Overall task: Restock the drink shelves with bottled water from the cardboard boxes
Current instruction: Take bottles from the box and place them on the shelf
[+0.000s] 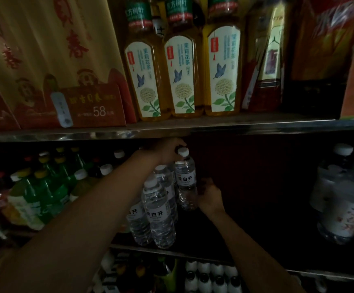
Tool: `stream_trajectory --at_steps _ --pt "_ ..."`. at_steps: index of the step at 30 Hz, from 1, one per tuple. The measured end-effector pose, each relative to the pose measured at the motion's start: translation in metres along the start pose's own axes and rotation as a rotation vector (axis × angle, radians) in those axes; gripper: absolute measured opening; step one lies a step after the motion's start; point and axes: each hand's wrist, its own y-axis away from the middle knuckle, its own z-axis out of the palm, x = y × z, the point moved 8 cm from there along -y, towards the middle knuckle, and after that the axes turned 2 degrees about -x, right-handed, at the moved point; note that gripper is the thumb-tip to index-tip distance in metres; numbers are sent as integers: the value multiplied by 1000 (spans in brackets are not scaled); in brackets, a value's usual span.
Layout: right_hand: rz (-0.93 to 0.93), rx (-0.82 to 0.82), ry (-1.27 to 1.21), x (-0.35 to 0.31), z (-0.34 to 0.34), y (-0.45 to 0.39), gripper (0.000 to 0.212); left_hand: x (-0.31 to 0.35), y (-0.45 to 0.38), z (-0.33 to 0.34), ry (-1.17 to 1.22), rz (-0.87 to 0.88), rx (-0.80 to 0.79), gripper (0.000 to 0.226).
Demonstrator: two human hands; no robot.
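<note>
A clear water bottle [185, 180] with a white cap and white label stands upright deep on the dark middle shelf [245, 248]. My left hand [167, 152] reaches in under the upper shelf and grips its neck just behind the cap. My right hand [210, 197] curls against the bottle's lower right side. In front of it stand several more water bottles [158, 214] of the same kind in a tight cluster. No cardboard box is in view.
Green and dark soda bottles [45, 187] crowd the shelf's left part. Large water jugs [345, 197] stand at the right. Above, tea bottles [180, 75] and red gift boxes [45, 60] sit on the steel upper shelf [256, 127]. Smaller bottles [210, 278] fill the shelf below.
</note>
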Motion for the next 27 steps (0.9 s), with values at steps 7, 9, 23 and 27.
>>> stream_trajectory --at_steps 7,9,23,27 --pt "-219 172 16 -59 -46 44 61 -8 54 -33 101 -112 129 60" --pt "-323 174 63 -86 -49 56 54 -11 79 -43 82 -119 184 60" --pt "-849 -111 510 -230 83 175 57 -91 345 -66 -208 -377 314 68" --pt "-942 -288 518 -256 161 251 61 -127 473 -60 -242 -554 361 73"
